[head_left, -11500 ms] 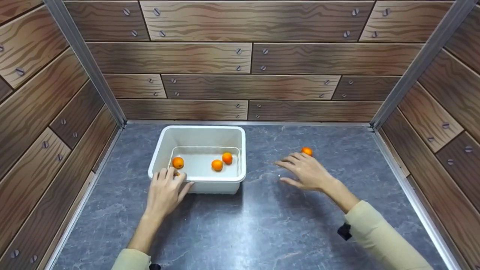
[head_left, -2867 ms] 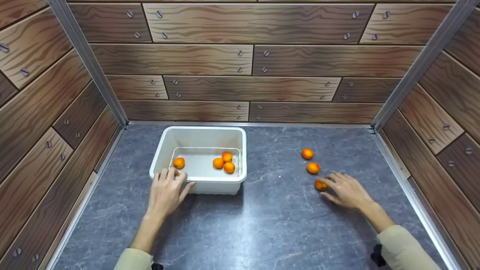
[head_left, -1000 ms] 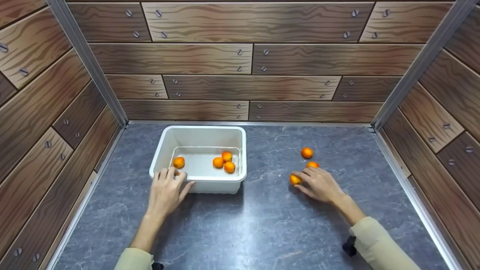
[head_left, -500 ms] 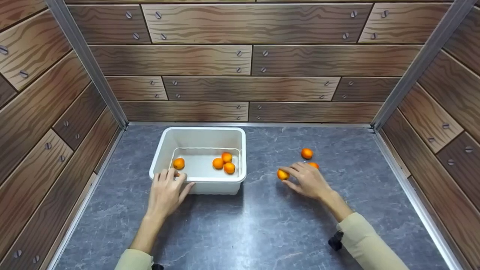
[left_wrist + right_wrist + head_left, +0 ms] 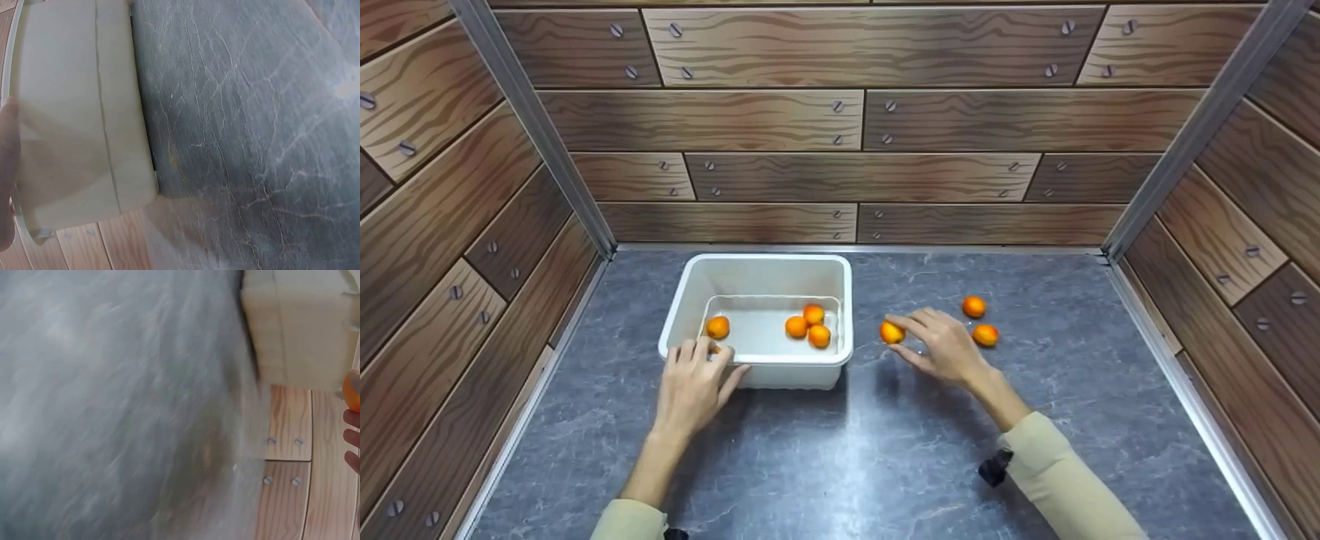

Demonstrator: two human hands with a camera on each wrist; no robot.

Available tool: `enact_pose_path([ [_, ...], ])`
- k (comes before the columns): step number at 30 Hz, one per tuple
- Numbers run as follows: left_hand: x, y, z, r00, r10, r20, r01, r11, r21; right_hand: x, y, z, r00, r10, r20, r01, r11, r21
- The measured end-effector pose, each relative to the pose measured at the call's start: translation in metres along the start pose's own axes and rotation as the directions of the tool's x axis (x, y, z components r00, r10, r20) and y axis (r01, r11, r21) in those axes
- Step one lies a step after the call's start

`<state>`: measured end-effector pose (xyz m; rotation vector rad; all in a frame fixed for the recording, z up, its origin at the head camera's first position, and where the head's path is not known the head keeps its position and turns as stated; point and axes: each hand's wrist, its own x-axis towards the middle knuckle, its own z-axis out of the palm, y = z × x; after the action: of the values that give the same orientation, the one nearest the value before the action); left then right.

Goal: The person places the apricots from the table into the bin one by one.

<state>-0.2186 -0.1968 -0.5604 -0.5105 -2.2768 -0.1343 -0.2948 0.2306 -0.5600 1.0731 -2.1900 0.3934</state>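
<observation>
My left hand (image 5: 690, 382) grips the near left rim of a white plastic bin (image 5: 784, 375), fingers over the edge and thumb outside. Several small orange fruits lie in the bin: one orange fruit (image 5: 718, 327) at the left, a cluster with another orange fruit (image 5: 819, 336) at the right, and one mostly hidden under my left fingers. Just right of the bin, my right hand (image 5: 945, 349) pinches an orange fruit (image 5: 892, 331) between thumb and fingers; the right wrist view catches this held fruit (image 5: 352, 391) at its edge, above the tabletop.
Two more orange fruits lie on the grey marbled table (image 5: 825, 465) to the right: a far orange fruit (image 5: 973, 306) and a nearer orange fruit (image 5: 985, 335). Wood-patterned walls (image 5: 840, 120) with metal corner strips enclose the table's back and sides.
My right hand has taken the nearest fruit from the right side and carried it left toward the bin. Since the oldest frame, one more fruit lies in the bin. My left hand stays put.
</observation>
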Motion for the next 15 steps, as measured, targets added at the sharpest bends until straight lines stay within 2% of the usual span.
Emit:
enact_pose_path([
  [8,-0.001,0.000,0.000,1.000,-0.003,0.003,0.003,1.000,-0.001,0.026,-0.012,0.001,0.998,-0.013,-0.053,0.017,0.998,0.064],
  [15,-0.001,0.000,0.000,1.000,-0.008,0.005,0.008,1.000,-0.006,0.050,-0.024,-0.001,0.998,-0.027,-0.052,0.031,0.997,0.075],
])
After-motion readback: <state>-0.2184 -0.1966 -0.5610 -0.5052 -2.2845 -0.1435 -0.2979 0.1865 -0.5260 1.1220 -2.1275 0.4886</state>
